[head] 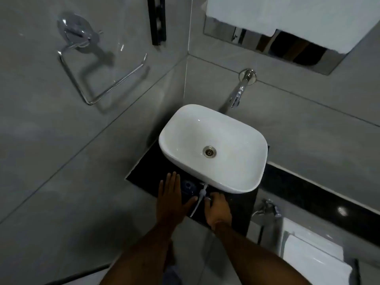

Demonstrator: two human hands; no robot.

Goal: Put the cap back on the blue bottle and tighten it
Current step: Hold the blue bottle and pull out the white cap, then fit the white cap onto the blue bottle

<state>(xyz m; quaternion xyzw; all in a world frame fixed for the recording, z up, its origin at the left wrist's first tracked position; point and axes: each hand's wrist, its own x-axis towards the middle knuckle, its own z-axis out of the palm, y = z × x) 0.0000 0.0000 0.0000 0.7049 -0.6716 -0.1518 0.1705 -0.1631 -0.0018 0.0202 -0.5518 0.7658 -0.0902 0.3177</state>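
The blue bottle [187, 186] stands on the black counter [144, 173] in front of the basin, seen from above with its mouth uncovered. Its white pump cap [202, 191] with a long thin tube lies on the counter just right of the bottle, the tube trailing toward me. My left hand [170, 199] is spread flat with fingers apart, just left of the bottle, its thumb reaching toward the tube. My right hand [218, 208] has curled fingers whose tips are at the pump cap. Whether they grip it is unclear.
A white basin [178, 128] sits on the counter behind the bottle, with a wall tap [239, 90] above it. A chrome holder [90, 79] hangs on the left wall. White folded towels [312, 256] and a small valve [269, 208] are at lower right.
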